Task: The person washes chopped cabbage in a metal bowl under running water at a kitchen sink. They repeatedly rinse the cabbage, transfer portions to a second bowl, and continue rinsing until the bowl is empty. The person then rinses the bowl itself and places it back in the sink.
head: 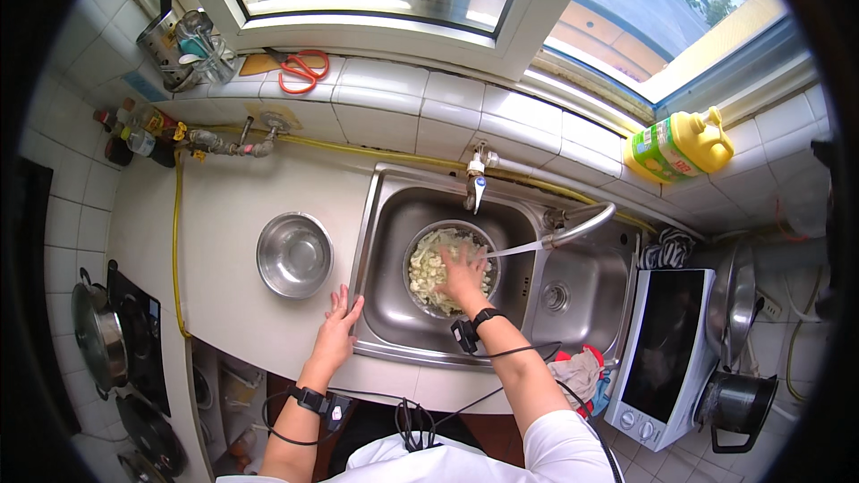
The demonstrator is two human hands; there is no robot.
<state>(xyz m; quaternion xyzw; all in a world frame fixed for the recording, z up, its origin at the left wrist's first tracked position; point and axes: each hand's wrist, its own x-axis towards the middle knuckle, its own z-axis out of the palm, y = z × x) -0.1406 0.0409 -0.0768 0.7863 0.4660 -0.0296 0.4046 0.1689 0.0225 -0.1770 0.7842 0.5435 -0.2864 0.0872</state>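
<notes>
My right hand point(464, 275) lies with fingers spread on pale, cut vegetable pieces, which look like cauliflower point(427, 270), in a round metal bowl point(407, 282). That bowl sits in the larger basin of a stainless-steel sink point(392, 312). Water runs from a curved faucet spout point(578, 227) at the right towards the bowl, close to my right fingers. My left hand point(341, 325) rests with fingers apart at the sink's left rim and holds nothing. Beyond it on the counter stands a second metal bowl point(295, 255), with no food visible in it.
A second tap point(476, 184) rises behind the basin. Cloths point(580, 376) lie at the sink's front right corner, beside a white microwave oven point(661, 349). Red-handled scissors point(303, 72) and a yellow jug point(681, 146) stand or lie on the window ledge. A pot point(100, 339) is far left.
</notes>
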